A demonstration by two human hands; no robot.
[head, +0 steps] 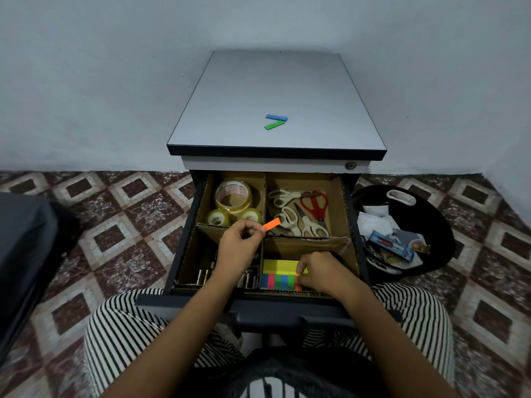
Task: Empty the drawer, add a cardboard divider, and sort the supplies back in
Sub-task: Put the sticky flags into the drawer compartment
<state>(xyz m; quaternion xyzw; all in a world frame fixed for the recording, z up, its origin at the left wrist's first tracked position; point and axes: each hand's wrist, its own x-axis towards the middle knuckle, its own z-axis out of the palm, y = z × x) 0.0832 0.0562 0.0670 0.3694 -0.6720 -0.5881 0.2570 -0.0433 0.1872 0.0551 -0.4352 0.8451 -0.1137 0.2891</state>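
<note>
The open drawer [184,239] holds a cardboard divider [304,242] that splits it into four compartments. Tape rolls [233,196] fill the back left one, scissors [298,214] the back right. My left hand [240,242] pinches an orange sticky-flag strip [271,224] above the divider's middle. My right hand [321,272] rests in the front right compartment, fingers curled on the orange end of a row of coloured sticky flags [277,281] beside a yellow note pad [280,266]. Small metal items [202,275] lie in the front left compartment, partly hidden by my left forearm.
A blue strip [276,117] and a green strip [274,124] lie on the cabinet top [275,93]. A black bin [431,225] with paper and packaging stands right of the drawer. A dark object [26,248] sits at the left. Patterned floor tiles surround the cabinet.
</note>
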